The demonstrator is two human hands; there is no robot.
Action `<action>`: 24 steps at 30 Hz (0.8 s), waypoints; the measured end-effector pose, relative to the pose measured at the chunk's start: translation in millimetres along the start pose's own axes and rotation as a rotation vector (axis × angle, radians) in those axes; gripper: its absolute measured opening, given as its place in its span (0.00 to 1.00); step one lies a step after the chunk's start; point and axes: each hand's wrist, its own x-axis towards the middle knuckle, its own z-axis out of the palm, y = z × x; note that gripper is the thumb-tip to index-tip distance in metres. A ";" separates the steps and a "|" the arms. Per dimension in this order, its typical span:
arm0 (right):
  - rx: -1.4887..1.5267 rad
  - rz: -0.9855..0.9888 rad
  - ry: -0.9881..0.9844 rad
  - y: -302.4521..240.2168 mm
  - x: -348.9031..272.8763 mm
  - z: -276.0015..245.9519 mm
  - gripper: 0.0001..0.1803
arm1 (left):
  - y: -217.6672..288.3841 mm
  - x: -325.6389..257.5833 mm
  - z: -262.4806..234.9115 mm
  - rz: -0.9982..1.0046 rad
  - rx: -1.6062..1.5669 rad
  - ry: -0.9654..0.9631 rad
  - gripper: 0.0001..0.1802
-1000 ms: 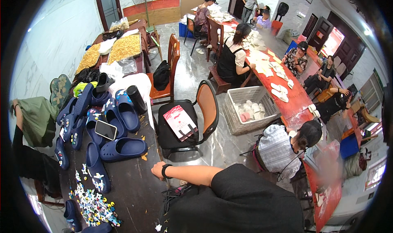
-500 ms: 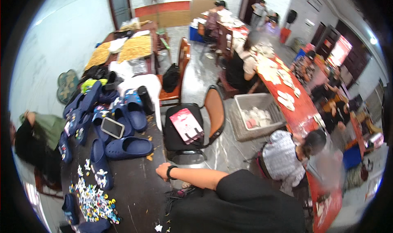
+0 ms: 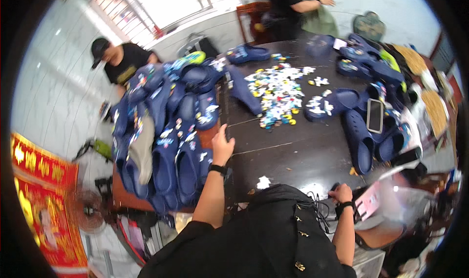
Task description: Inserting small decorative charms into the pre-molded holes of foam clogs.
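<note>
My left hand is over the table's left part, its index finger stretched out and nothing visible in it. It is beside a crowded pile of navy clogs with colourful charms on them. My right hand is at the near table edge with its fingers curled; a small dark shape shows at the fingertips, but I cannot make out what it is. Farther back lies a heap of small white, yellow and blue shoe charms, with a navy clog leaning along its left side. Another charm-covered clog lies to its right.
A phone rests on clogs at the right. One grey clog tops the left pile. A person in a cap is beyond that pile; another person stands across the table. A chair is at right.
My view has swung left from the room to the table and the clog pile. My left hand and the left pile have come into view; my right hand remains by the table edge.
</note>
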 end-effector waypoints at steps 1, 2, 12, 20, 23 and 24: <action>0.022 -0.014 0.011 -3.0 2.5 1.4 0.19 | -7.2 -2.7 -7.4 -0.020 0.017 0.018 0.32; 0.045 -0.023 0.022 -5.6 5.3 2.5 0.17 | -14.5 -6.7 -15.2 -0.037 0.029 0.033 0.33; 0.098 0.018 0.027 -3.3 8.3 7.2 0.15 | -12.6 -8.5 -58.9 -0.255 -0.021 0.085 0.31; 0.078 0.008 -0.015 -5.9 1.7 1.1 0.14 | -8.1 58.2 -6.0 -0.384 -0.526 -0.096 0.29; 0.087 0.003 0.025 3.7 3.0 9.5 0.16 | 8.8 97.4 26.1 -0.639 -0.804 -0.121 0.29; 0.096 -0.005 0.021 1.3 3.4 8.2 0.16 | -1.2 108.6 33.8 -0.703 -0.869 -0.148 0.31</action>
